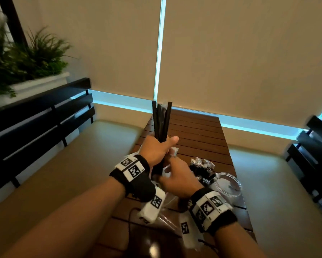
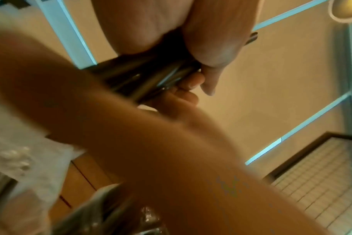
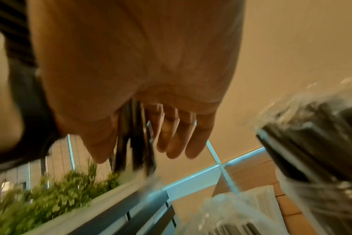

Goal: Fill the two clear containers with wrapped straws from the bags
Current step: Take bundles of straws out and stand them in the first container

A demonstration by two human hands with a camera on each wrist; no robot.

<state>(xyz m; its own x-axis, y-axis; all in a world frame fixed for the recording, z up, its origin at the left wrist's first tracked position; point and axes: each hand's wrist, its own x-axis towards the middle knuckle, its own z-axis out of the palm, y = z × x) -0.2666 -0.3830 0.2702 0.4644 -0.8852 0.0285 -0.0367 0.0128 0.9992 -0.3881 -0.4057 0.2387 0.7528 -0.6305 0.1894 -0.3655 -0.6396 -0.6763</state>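
My left hand (image 1: 156, 149) grips a bundle of black wrapped straws (image 1: 161, 123) upright above the wooden table (image 1: 193, 131). In the left wrist view its fingers (image 2: 191, 82) curl round the straws (image 2: 151, 76). My right hand (image 1: 176, 175) sits just below and holds the bundle's lower end. In the right wrist view the straws (image 3: 131, 135) run between its thumb and fingers (image 3: 171, 143). One clear container (image 1: 229, 185) stands on the table to the right of my right hand. A bag of black straws (image 1: 203, 166) lies behind it.
A crumpled clear bag (image 1: 167, 216) lies under my wrists, and a bag of white-wrapped straws (image 3: 241, 214) lies nearby. Black slatted benches (image 1: 35, 118) flank the table. A planter (image 1: 26, 58) is at the far left. Blinds (image 1: 230, 53) hang behind.
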